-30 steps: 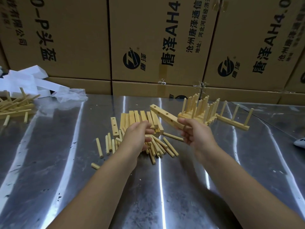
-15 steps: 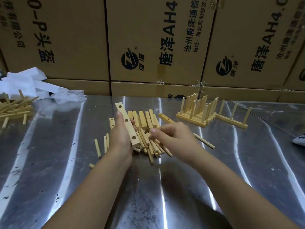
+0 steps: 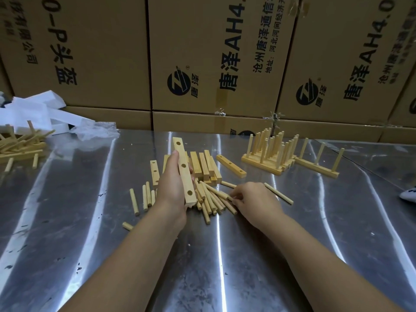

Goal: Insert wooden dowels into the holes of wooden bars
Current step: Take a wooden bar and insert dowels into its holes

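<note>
My left hand (image 3: 172,185) grips a wooden bar (image 3: 185,174) with three empty holes, held lengthwise pointing away from me above the table. Just right of it lies a heap of loose dowels (image 3: 213,199). My right hand (image 3: 254,200) rests on the heap's right side, fingertips pinching the end of one dowel (image 3: 221,194). Behind the heap lies a stack of empty bars (image 3: 203,165), and one more bar (image 3: 231,165) lies apart to their right. A long single dowel (image 3: 278,193) lies beyond my right hand.
Finished bars with upright dowels (image 3: 269,153) stand at the back right, one separate bar with three dowels (image 3: 318,162) beside them. A pile of sticks (image 3: 18,145) and white wrapping (image 3: 42,113) sit far left. Cardboard boxes (image 3: 211,52) wall the back of the steel table (image 3: 225,255).
The bar passed from my right hand to my left, which now holds it over the heap. My right hand dropped to the dowels and closed its fingers on one.
</note>
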